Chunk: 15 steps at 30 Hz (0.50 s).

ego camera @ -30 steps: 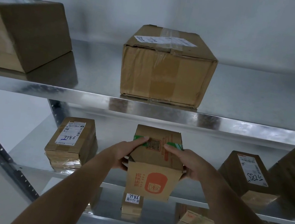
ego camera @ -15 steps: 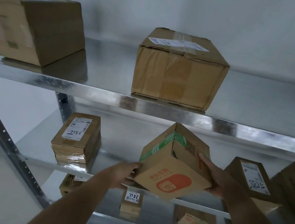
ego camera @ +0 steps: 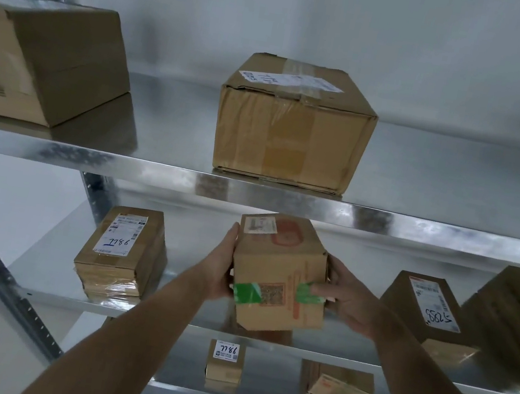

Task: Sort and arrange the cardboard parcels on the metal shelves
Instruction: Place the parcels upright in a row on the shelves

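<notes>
I am reaching both bare forearms up and forward, my left hand (ego camera: 221, 267) gripping one side of the parcel (ego camera: 279, 279) with fingers curled underneath and thumb up along its edge, my right hand (ego camera: 343, 298) clasping the opposite side, thumb pressing on the front face.

The light is soft and a bit dim, with a cool grey look. The front edge of the top metal shelf (ego camera: 252, 192) shines with patchy glare. Boxes cast dark shadows and dull reflections on the shelves. Straight lines bend near the edges. The far right side is dark and blurry.
</notes>
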{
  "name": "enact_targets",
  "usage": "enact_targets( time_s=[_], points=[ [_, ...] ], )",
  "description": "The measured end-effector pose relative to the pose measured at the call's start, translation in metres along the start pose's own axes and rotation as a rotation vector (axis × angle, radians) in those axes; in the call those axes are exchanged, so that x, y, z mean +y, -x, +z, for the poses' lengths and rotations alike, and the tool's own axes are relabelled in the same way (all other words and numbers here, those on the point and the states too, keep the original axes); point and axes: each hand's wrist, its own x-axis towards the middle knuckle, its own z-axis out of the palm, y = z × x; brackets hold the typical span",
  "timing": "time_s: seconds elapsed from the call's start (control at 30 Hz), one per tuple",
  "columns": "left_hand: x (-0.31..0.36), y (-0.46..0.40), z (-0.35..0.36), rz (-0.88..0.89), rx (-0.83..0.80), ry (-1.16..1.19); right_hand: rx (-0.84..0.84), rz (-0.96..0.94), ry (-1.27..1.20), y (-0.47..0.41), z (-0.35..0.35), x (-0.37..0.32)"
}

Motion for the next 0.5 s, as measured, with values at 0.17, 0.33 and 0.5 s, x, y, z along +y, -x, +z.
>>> enact_targets(
  time_s=[0.17, 0.33, 0.5],
  points=[
    [-0.008, -0.008, -0.010, 0.098, -0.014, -0.141, 0.095, 0.104, -0.144, 0.004, 0.005, 0.016],
    [-0.017, -0.018, -0.009, 0.164, -0.030, -0.198, 0.269, 0.192, -0.174, -0.010, 0.011, 0.034],
    [-0.017, -0.017, -0.006, 0.173, -0.021, -0.170, 0.289, 0.220, -0.193, -0.015, 0.020, 0.042]
  ],
)
